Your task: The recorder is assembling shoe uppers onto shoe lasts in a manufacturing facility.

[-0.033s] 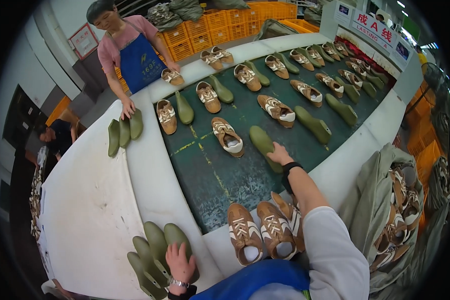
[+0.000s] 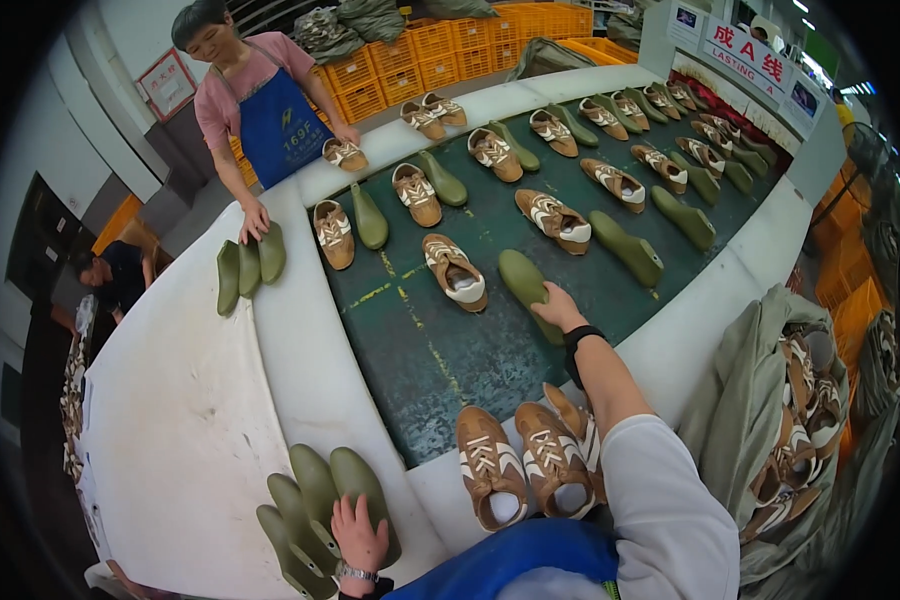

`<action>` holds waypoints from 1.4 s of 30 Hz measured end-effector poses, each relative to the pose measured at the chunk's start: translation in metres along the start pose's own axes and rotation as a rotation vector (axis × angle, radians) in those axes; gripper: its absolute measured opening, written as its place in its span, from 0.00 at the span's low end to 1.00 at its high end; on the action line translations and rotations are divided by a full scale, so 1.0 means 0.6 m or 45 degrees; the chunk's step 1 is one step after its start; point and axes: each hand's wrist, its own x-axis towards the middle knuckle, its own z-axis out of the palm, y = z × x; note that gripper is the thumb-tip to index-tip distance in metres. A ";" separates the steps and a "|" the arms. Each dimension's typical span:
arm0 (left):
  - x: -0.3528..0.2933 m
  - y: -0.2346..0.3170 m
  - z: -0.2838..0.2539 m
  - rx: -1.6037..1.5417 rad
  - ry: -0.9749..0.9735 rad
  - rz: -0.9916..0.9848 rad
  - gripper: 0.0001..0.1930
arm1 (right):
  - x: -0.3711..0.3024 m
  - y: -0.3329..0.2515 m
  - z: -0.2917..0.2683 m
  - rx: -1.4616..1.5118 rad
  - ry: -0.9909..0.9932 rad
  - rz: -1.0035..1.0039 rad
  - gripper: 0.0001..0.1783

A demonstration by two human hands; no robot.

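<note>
My right hand point(image 2: 562, 308) is closed round the rear part of a green shoe last point(image 2: 523, 277) that lies on the dark green belt point(image 2: 420, 350). A brown sneaker point(image 2: 454, 272) with white stripes lies to its left. At the lower left my left hand point(image 2: 360, 535) rests on a green shoe last point(image 2: 355, 470), its fingers stretched out and slightly apart. Several more green lasts point(image 2: 315, 485) lie beside that hand, bunched together. Close in front of me stand brown sneakers point(image 2: 488, 455) on the pale near edge, one partly hidden behind my right arm.
Sneakers and lasts lie in rows along the belt. Across the table a co-worker point(image 2: 275, 110) in a blue apron touches several green lasts point(image 2: 250, 265) with one hand and a sneaker point(image 2: 345, 153) with the other. A grey sack point(image 2: 740, 370) of sneakers stands at my right; orange crates point(image 2: 420, 55) line the back.
</note>
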 end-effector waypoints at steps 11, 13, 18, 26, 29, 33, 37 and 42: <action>-0.044 -0.057 0.052 -0.718 -0.070 -0.446 0.36 | -0.125 -0.035 -0.075 -0.195 0.125 -0.558 0.31; 0.003 -0.071 0.070 -0.871 -0.031 -0.449 0.34 | -0.189 -0.081 -0.110 -0.106 0.140 -0.693 0.27; 0.210 -0.018 0.077 -1.330 0.110 -0.279 0.29 | -0.384 -0.156 -0.192 0.160 0.110 -0.852 0.20; 0.432 0.144 0.201 -0.461 -0.174 -0.302 0.28 | -0.602 -0.104 -0.146 -0.038 -0.104 -0.791 0.19; 0.451 0.077 0.263 -0.591 -0.514 -0.177 0.28 | -0.604 -0.065 -0.098 0.091 -0.157 -0.725 0.18; 0.331 0.135 0.131 -1.306 -0.535 -0.333 0.26 | -0.582 0.009 -0.065 -0.264 0.536 -0.604 0.21; 0.190 0.069 0.142 -1.203 -0.505 -0.043 0.23 | -0.558 0.035 -0.057 -0.208 0.175 -0.283 0.21; 0.014 0.067 0.132 -1.033 -0.432 0.050 0.18 | -0.539 0.038 0.011 -0.222 0.303 -0.152 0.31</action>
